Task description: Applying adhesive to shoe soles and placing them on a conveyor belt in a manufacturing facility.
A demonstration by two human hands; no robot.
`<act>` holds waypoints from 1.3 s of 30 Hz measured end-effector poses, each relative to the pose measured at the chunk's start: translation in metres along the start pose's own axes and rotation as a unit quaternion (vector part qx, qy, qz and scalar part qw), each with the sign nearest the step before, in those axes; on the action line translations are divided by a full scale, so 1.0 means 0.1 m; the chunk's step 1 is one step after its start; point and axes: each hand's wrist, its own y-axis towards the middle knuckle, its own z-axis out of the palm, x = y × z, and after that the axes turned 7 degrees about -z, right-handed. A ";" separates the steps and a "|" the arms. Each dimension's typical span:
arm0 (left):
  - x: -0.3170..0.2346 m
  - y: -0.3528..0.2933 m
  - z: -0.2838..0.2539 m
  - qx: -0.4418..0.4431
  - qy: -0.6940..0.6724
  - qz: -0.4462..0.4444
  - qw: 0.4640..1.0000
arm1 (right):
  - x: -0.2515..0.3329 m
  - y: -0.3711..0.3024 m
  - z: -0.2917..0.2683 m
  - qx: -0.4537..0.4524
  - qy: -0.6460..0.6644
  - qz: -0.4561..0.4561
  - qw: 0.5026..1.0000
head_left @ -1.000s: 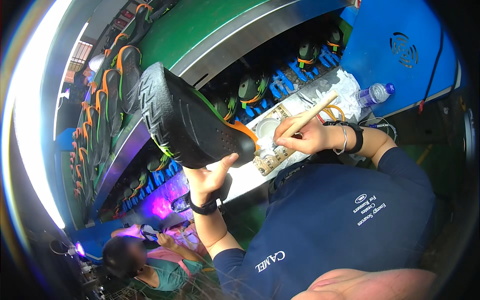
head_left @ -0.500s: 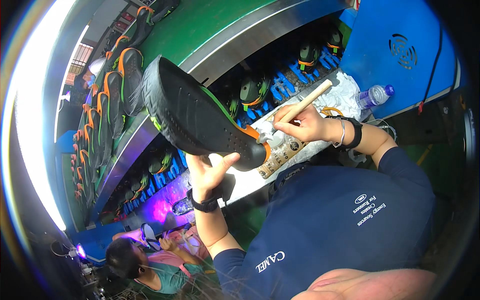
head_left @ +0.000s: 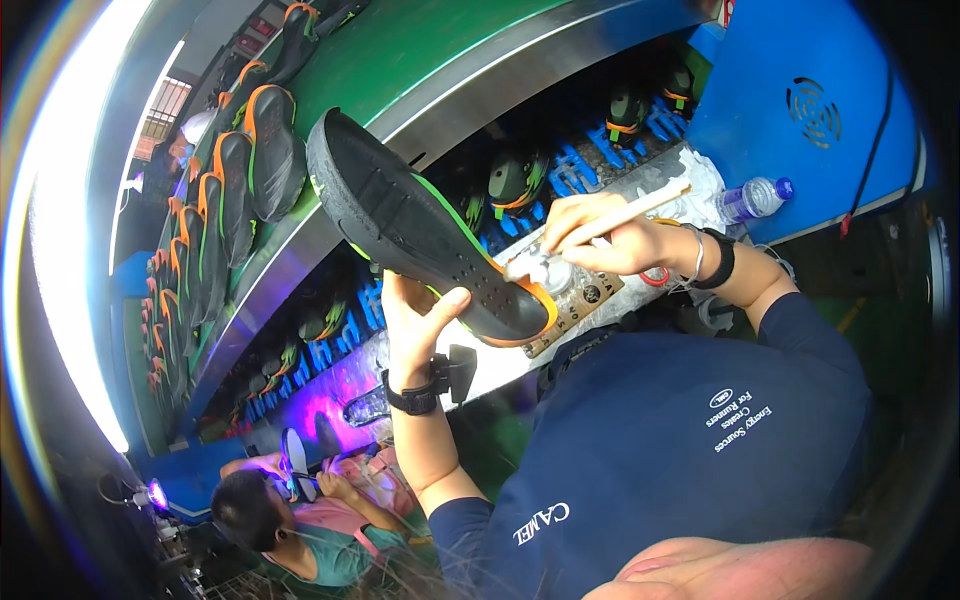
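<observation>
A black shoe sole (head_left: 425, 225) with bright green and orange edging is tilted up over the work surface. My left hand (head_left: 418, 322) is closed around its lower side, thumb against the near edge. In my right hand (head_left: 605, 238) I grip a brush by its pale wooden handle (head_left: 648, 205). The whitish bristles (head_left: 522, 268) are at the orange-edged end of the sole, on or just beside the edging. Beneath the brush lies brown printed card or paper (head_left: 590, 295) on the white-covered bench.
Black soles (head_left: 275, 150) stand in a row along a green belt (head_left: 450, 60) with a metal edge. Below it, shoe parts (head_left: 518, 178) sit by blue holders. A clear bottle (head_left: 752, 200) lies near a blue machine (head_left: 790, 60). Another person (head_left: 250, 510) works at lower left.
The sole has turned and shifted slightly right, showing more of its orange end. My right hand has tilted the brush flatter against it.
</observation>
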 end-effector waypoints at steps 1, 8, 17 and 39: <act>0.00 -0.01 -0.01 0.000 -0.005 -0.003 1.000 | 0.01 -0.01 -0.01 0.035 0.049 0.030 0.998; 0.01 -0.03 -0.01 0.001 -0.020 -0.006 1.000 | 0.10 -0.05 -0.04 0.093 0.106 0.163 0.976; 0.01 -0.05 -0.02 0.012 -0.036 -0.025 0.999 | 0.15 -0.02 0.01 0.020 0.037 0.255 0.966; 0.06 -0.15 0.28 0.026 -0.016 -0.105 0.994 | -0.10 0.62 -0.17 -0.104 -0.165 -0.058 0.979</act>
